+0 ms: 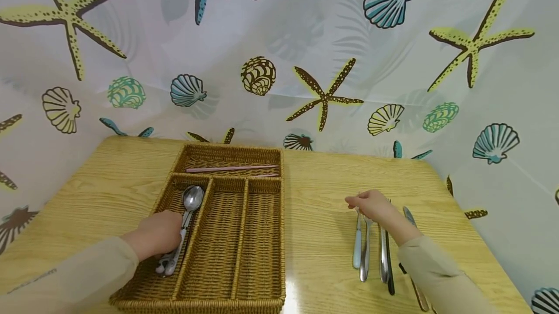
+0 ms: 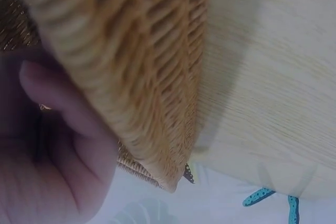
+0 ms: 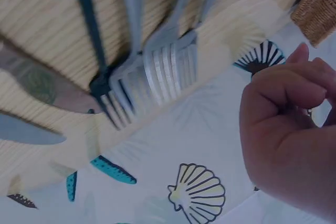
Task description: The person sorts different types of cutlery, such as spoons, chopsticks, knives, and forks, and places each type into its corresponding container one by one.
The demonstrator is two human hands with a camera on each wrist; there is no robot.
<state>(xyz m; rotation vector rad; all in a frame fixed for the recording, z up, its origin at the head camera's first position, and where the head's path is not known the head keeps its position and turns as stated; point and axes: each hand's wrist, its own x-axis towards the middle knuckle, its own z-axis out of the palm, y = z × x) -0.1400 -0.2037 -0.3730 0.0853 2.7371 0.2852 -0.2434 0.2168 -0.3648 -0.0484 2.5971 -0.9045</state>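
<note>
The left hand [image 1: 158, 232] is lying at 9 o'clock of the spoons [image 1: 192, 198], in the wicker tray's [image 1: 244, 303] 8 o'clock compartment; I cannot tell whether it is pinching them. The right hand [image 1: 374, 207] is curling loosely, apparently gripping nothing, with forks [image 3: 157, 48] lying at its 6 o'clock; pinching one mid-handle should work best.

We can read no text, label, brand or number in any of the three views. On the left sleeve [image 1: 83, 270], in the head view, we make out a thin dark line of marks [image 1: 32, 280], too small for us to tell whether they are letters. On a knife blade [image 3: 65, 97], in the right wrist view, we see a greenish patch [image 3: 40, 87], too blurred to read.
</note>
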